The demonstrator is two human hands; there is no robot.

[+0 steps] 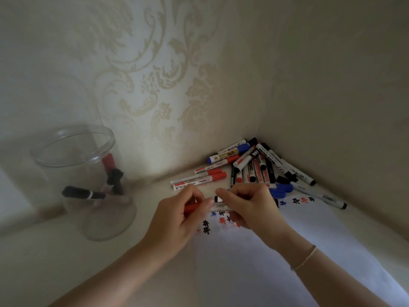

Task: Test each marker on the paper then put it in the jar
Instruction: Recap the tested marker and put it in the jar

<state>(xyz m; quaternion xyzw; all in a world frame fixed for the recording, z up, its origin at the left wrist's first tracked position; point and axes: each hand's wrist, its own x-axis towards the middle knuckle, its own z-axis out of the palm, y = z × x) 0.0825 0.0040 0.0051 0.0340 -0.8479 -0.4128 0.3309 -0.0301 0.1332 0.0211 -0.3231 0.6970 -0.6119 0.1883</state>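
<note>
left grip: my left hand (186,209) was curled round the red cap end of a red marker (219,207), held level just above the near end of the paper (276,251).
right grip: my right hand (245,204) pinched the white barrel of the same marker; fingers were clamped on it, not apart.
step: looked like cap work, pulling it off or pushing it back on. Couldn't tell which, since the tip was hidden between my hands.
done, jar: the clear jar (84,171) stood well to the left on the table (55,262). It held a few markers: one with a red cap upright, at least two black ones leaning or lying low. The exact count was unclear through the glass.
done, paper: a row of small test marks (297,200) in black, red and blue ran along the far edge, with more partly hidden under my hands. More marks than markers visible in the jar, so the count there was likely low.
left to do: the pile (254,167) in the wall corner was still big, a mix of red, blue and black caps, touching and overlapping. A few red ones (199,177) lay loose just beyond my left hand, and one black-capped marker (332,201) lay off to the right by the paper's edge.
progress: early I judged. Most markers were untested.
jar access: mouth open, nothing over it.
</note>
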